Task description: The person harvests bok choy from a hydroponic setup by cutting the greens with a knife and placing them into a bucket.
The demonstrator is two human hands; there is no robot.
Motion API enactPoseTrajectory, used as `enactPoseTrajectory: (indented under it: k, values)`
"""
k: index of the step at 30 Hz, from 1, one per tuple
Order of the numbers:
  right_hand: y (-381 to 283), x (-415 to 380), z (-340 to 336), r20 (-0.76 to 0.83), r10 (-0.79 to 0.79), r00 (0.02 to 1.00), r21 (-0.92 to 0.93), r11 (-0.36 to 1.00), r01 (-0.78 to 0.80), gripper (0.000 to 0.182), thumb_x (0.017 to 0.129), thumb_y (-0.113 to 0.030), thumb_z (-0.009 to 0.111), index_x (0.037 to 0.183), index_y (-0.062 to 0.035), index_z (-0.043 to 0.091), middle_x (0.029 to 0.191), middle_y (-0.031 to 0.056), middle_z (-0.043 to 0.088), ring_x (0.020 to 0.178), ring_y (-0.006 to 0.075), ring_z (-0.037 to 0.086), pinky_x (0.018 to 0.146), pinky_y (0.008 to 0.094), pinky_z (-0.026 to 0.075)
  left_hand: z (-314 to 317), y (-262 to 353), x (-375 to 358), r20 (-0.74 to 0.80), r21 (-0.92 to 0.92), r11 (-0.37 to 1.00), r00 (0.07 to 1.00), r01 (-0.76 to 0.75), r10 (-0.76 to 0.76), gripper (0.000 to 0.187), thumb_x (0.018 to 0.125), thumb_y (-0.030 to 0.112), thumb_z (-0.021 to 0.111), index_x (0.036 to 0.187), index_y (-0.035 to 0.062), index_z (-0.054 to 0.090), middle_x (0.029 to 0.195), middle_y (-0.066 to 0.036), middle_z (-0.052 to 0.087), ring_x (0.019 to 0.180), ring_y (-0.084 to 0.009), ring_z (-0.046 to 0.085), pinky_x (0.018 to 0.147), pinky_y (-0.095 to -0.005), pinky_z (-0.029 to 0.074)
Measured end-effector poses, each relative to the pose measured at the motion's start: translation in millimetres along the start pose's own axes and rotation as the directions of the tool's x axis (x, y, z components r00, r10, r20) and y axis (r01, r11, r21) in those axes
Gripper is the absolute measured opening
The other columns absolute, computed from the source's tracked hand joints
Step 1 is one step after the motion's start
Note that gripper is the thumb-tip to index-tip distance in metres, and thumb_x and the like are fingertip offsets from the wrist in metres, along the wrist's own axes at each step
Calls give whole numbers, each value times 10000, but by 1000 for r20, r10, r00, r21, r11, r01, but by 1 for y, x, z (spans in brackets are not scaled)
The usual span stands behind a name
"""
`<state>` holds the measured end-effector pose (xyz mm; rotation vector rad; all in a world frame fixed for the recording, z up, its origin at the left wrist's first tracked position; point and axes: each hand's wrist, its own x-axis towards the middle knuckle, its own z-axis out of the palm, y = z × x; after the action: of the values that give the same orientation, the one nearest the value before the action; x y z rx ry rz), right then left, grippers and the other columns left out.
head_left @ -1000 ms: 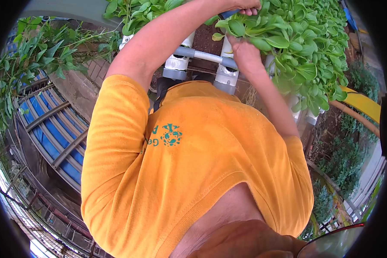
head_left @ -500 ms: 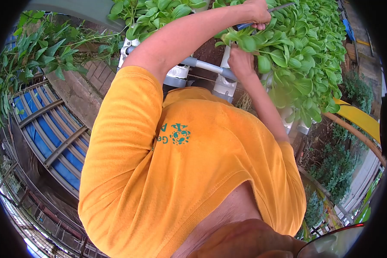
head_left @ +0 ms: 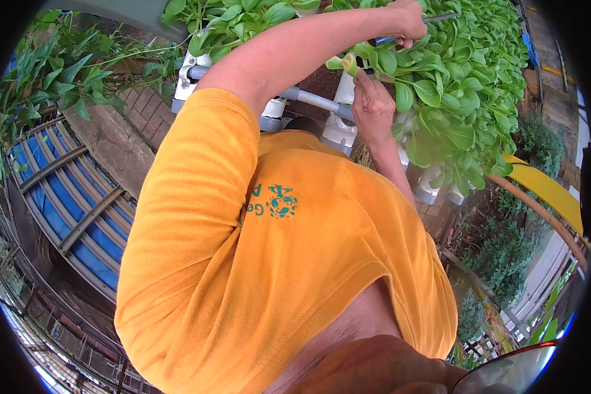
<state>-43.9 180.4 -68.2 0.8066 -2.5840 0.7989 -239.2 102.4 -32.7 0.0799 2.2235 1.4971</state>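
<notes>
My left hand (head_left: 408, 23) is at the top, closed round the blue handle of a knife (head_left: 443, 18); its thin metal blade points right over the leaves. Below it, my right hand (head_left: 375, 108) has its fingers drawn together at a yellowing leaf (head_left: 350, 64) beside a white pipe (head_left: 345, 87). The fingertips are partly hidden, but the leaf seems pinched between them. Dense leafy green vegetables (head_left: 466, 85) grow just right of both hands.
A grey crossbar pipe (head_left: 316, 100) joins white pipe fittings (head_left: 340, 131) below the plants. More leafy greens (head_left: 243, 20) stand at top left, with trailing vines (head_left: 65, 79) beyond. A blue slatted panel (head_left: 72, 197) is at left and a yellow curved strip (head_left: 548, 194) at right.
My right hand has drawn slightly down from the plants, and the yellowing leaf now shows at its fingertips. My left hand with the knife has shifted a little right.
</notes>
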Motion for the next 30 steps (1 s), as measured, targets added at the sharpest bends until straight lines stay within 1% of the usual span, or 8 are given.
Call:
enactPoseTrajectory:
  k: [5, 8, 12, 15, 19, 23, 28, 30]
  values:
    - [-12, 15, 2, 25, 123, 992, -117, 986, -119, 350, 848, 8, 580, 1197, 13, 607, 817, 182, 661, 733, 359, 645, 655, 412, 517, -2, 2, -10, -82, -15, 1000, 997, -5, 4, 143, 833, 92, 598, 751, -10, 655, 608, -167, 652, 517, -266, 646, 481, -398, 513]
    - [9, 21, 17, -54, -24, 998, -151, 988, 15, 413, 847, 4, 576, 1259, -18, 578, 843, 208, 663, 765, 382, 647, 690, 454, 517, 5, -8, 12, -66, 55, 998, 998, -18, 22, 129, 818, 79, 600, 744, -13, 650, 604, -159, 648, 514, -262, 644, 478, -398, 509]
    - [21, 10, 19, 44, -2, 999, -214, 977, 11, 393, 841, 10, 572, 1228, -47, 603, 899, 234, 658, 811, 405, 644, 739, 479, 518, -7, 3, -28, -110, -39, 998, 993, -57, 53, 112, 799, 51, 584, 732, -21, 637, 594, -140, 638, 475, -242, 623, 441, -381, 488]
    - [28, 3, 26, 29, -14, 999, -161, 987, 18, 334, 812, 24, 569, 1132, -45, 637, 915, 231, 650, 816, 404, 639, 729, 473, 521, -10, 6, -51, -78, 14, 1000, 997, 21, -20, 158, 786, 107, 617, 702, 2, 700, 626, -67, 688, 495, -129, 628, 546, -266, 544]
    - [37, -8, 25, 239, 90, 967, -276, 961, -21, 264, 805, 5, 547, 1053, -34, 629, 909, 242, 647, 833, 408, 642, 723, 489, 517, -11, 0, -65, -90, -53, 999, 996, -5, 0, 171, 784, 97, 592, 700, -3, 701, 662, -90, 702, 563, -174, 667, 611, -312, 568]
    - [18, 5, 2, 407, 275, 871, -264, 948, -176, 220, 797, -18, 526, 1001, 9, 602, 894, 280, 638, 836, 447, 630, 730, 509, 509, -16, -11, -65, -123, -292, 952, 991, -90, 56, 114, 776, 23, 552, 737, -30, 644, 587, -120, 640, 422, -203, 590, 387, -333, 449]
    - [1, 22, -9, 700, 248, 670, -138, 967, -214, 214, 790, -13, 498, 979, 35, 585, 836, 313, 627, 807, 480, 613, 749, 533, 481, -25, -6, -63, -107, -47, 999, 994, 10, -15, 168, 791, 58, 551, 691, -24, 658, 577, -103, 649, 447, -201, 616, 419, -334, 477]
    - [-7, 21, 10, 624, 245, 742, -90, 966, -244, 237, 767, 9, 497, 978, 32, 605, 950, 310, 630, 887, 468, 615, 776, 534, 478, -24, -5, -71, -153, -50, 999, 988, -5, -3, 173, 794, 68, 557, 692, -25, 660, 583, -107, 655, 465, -207, 631, 449, -337, 496]
